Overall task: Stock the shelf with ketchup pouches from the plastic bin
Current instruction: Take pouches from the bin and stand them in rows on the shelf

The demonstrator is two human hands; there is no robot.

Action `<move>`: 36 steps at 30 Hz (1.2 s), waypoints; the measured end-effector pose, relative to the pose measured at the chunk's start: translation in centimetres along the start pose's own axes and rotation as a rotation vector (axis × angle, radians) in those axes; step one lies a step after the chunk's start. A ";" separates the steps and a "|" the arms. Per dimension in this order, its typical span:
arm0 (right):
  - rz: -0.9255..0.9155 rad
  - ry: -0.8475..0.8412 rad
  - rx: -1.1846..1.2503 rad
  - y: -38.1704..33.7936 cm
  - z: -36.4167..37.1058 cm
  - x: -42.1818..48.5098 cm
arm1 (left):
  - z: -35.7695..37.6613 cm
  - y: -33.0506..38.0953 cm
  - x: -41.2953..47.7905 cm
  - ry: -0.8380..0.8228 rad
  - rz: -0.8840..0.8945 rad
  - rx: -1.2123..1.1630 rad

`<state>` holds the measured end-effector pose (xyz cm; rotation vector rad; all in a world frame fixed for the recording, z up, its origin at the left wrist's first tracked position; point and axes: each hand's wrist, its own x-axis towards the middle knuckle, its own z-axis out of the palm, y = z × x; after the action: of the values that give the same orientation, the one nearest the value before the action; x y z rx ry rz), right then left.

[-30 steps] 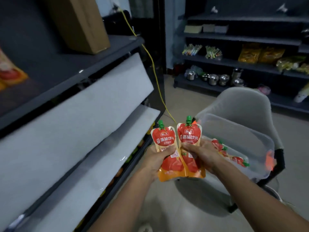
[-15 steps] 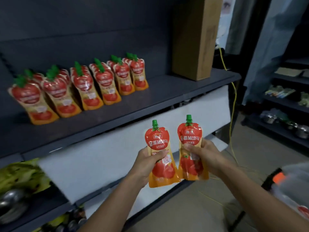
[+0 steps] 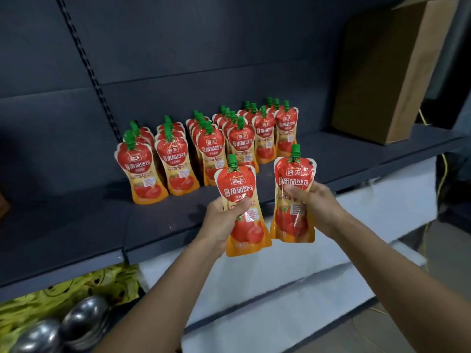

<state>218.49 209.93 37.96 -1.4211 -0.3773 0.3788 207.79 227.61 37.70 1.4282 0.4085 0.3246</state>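
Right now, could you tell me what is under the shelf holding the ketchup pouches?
Under the shelf, at the left, lie yellow packets and shiny metal bowls. A white panel hides whatever sits further right.

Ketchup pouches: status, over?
Left hand grips left pouch, right hand grips right pouch. Both upright, not yet on shelf. Bare shelf right of stocked rows, nothing blocking.

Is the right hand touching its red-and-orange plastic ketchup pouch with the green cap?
Touching. The head view shows the right hand gripping the red-and-orange ketchup pouch, thumb across its front.
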 end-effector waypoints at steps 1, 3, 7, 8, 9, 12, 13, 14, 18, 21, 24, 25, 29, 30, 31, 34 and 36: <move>-0.001 0.006 0.008 -0.3 0.1 1.0 | -0.1 0.3 0.7 0.001 0.004 -0.002; -0.013 0.013 0.006 -1.0 0.1 2.9 | 0.0 0.6 2.1 0.003 0.017 -0.003; -0.078 0.014 -0.016 -2.6 -0.9 7.4 | 1.2 1.0 5.0 0.029 0.065 -0.023; -0.096 0.009 -0.023 -3.1 -1.3 8.6 | 1.6 1.2 5.7 0.038 0.081 -0.033; -0.110 0.000 -0.025 -3.5 -1.7 9.8 | 2.1 1.3 6.4 0.052 0.095 -0.040; -0.128 -0.035 -0.037 -4.2 -2.9 13.7 | 3.4 1.6 8.4 0.094 0.129 -0.047; -0.134 -0.049 -0.048 -4.1 -3.2 15.0 | 3.8 1.7 9.0 0.110 0.134 -0.055; -0.139 -0.063 -0.059 -4.0 -3.5 16.2 | 4.1 1.8 9.6 0.129 0.136 -0.062; -0.123 -0.116 -0.090 -3.1 -4.0 20.2 | 4.9 1.7 11.5 0.194 0.161 -0.094; -0.103 -0.161 -0.119 -2.1 -4.0 22.4 | 5.3 1.4 12.1 0.223 0.169 -0.103; -0.111 -0.193 -0.125 -1.5 -4.1 24.3 | 5.7 1.4 12.7 0.248 0.172 -0.098; -0.118 -0.206 -0.124 -1.4 -4.1 24.9 | 5.8 1.4 13.0 0.255 0.172 -0.092; -0.141 -0.235 -0.114 -1.3 -3.9 26.2 | 6.4 1.6 13.6 0.272 0.175 -0.075; -0.146 -0.246 -0.112 -1.3 -3.9 26.5 | 6.6 1.6 13.8 0.275 0.177 -0.072; -0.147 -0.260 -0.109 -1.2 -3.8 26.7 | 6.7 1.6 13.9 0.278 0.178 -0.068; -0.145 -0.295 -0.097 -1.1 -3.5 27.2 | 7.2 1.6 14.1 0.290 0.175 -0.067; -0.139 -0.301 -0.114 -1.1 -3.4 27.4 | 7.4 1.8 14.2 0.293 0.176 -0.069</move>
<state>244.29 219.64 39.39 -1.4411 -0.7486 0.4645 223.82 227.67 39.03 1.3548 0.5047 0.6889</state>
